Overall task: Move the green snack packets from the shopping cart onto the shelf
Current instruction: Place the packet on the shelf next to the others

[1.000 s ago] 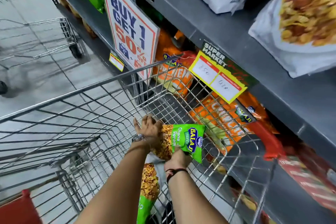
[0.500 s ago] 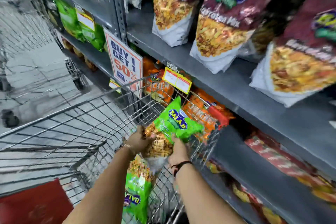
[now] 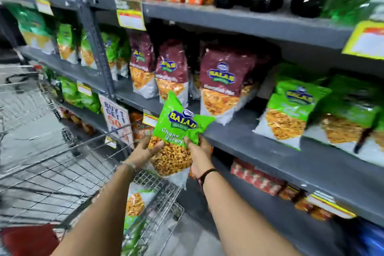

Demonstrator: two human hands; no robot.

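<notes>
one more green packet [image 3: 133, 206] lies in the cart [image 3: 68, 174]. both hands, left hand [image 3: 145, 151] and right hand [image 3: 198, 151], pinch the green snack packet [image 3: 176, 129], now lifted out of the cart, before the shelf [image 3: 259, 141]. placing comes next, i think.

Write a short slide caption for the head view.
Both hands lift a green snack packet from the cart toward the shelf.

The grey shelf [image 3: 259, 141] carries maroon snack bags [image 3: 224, 81] standing upright in a row, and green snack packets [image 3: 291, 108] stand beside them to the right. The shopping cart [image 3: 68, 172] holds another green packet [image 3: 135, 210] lying inside.
</notes>
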